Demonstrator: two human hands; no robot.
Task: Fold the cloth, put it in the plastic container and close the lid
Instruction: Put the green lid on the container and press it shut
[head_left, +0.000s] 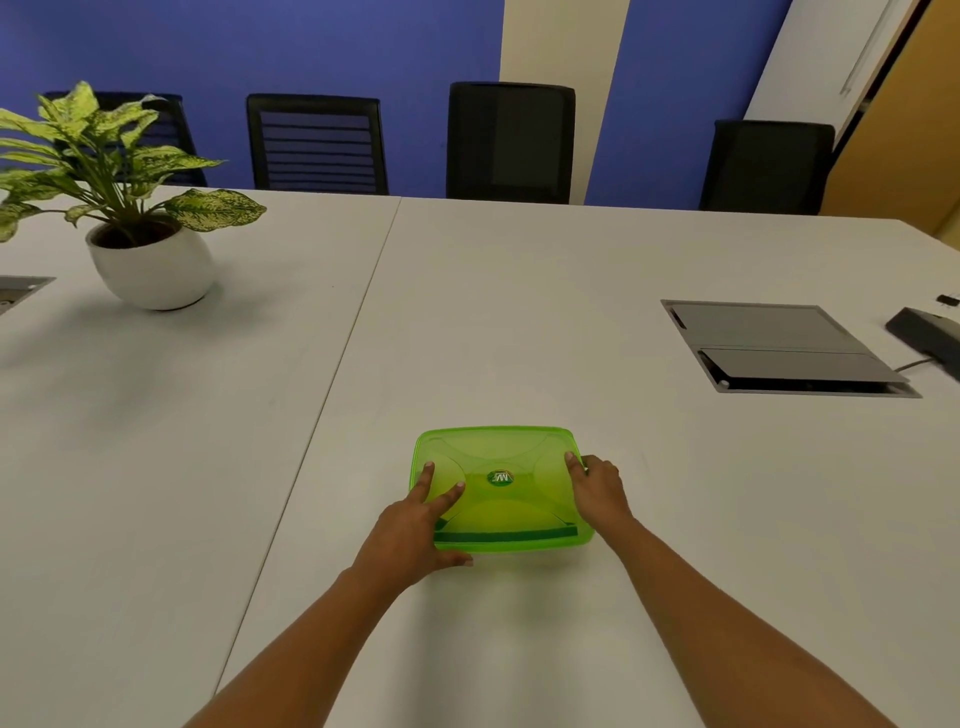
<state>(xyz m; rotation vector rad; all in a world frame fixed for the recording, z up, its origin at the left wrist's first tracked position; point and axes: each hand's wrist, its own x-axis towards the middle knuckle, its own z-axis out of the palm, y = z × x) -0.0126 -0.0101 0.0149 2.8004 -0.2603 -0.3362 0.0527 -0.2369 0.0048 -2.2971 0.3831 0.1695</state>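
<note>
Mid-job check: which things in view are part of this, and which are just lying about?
Job: green container, lid, left hand pressing the lid, right hand gripping the container's edge, dark green strip inside, probably the cloth.
Lying about: potted plant, cable hatch, dark device, chairs.

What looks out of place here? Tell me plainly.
Nothing is spilled or damaged. The lid sits flat on the container, left hand pressing it, right hand gripping its edge. Only the table hatch at right has a flap ajar.

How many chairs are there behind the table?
4: one chair partly hidden behind the plant, two in the middle, one far right. Others may lie outside the view.
</note>
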